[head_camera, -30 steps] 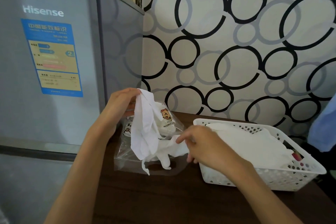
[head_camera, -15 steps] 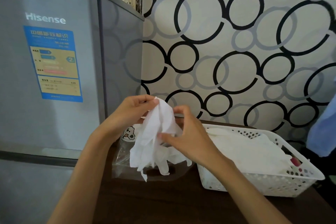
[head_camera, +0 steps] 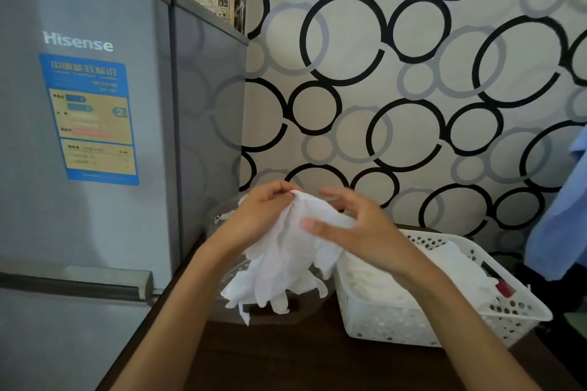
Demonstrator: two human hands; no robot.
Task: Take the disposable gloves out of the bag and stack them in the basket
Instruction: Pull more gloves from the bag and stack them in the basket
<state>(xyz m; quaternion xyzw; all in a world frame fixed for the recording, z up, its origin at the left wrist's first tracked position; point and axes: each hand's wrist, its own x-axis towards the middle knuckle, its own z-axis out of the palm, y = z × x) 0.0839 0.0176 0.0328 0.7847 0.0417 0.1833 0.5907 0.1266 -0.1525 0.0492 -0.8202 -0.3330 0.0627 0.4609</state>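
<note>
On the dark worktop (head_camera: 286, 359), just left of the white basket (head_camera: 397, 324), the left hand (head_camera: 263, 216) pinches a bunch of gloves (head_camera: 279, 267) and the right hand (head_camera: 359, 228) grips them, above the bag (head_camera: 228, 301). Next comes laying them flat on the basket's stack.

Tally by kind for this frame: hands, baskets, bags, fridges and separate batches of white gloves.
Hands: 2, left hand and right hand
Baskets: 1, white basket
Bags: 1, clear bag
Fridges: 1, grey fridge
Glove batches: 2, held gloves and gloves in the basket
Total: 7
</note>
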